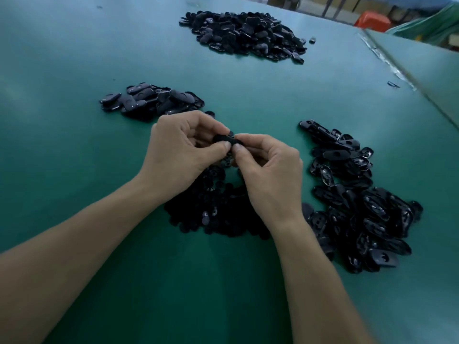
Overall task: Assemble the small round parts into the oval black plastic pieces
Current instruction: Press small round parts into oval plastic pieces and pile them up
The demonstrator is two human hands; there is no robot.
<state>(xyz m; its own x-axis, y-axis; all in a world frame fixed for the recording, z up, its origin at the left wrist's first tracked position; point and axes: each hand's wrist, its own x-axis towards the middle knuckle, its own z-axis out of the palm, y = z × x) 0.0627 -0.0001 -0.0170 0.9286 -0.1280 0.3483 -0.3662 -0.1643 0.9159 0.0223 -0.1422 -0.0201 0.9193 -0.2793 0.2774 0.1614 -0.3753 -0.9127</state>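
Above the middle of the green table, both hands meet on one oval black plastic piece. My left hand pinches its left end between thumb and curled fingers. My right hand pinches the right end, thumb tip against it. Whether a small round part sits in the piece is hidden by the fingers. A heap of small round parts lies under my wrists. Loose oval pieces form a pile to the right.
A smaller pile of oval pieces lies just beyond my left hand, and a large heap sits at the far side of the table. The table's right edge runs diagonally, with an orange object beyond.
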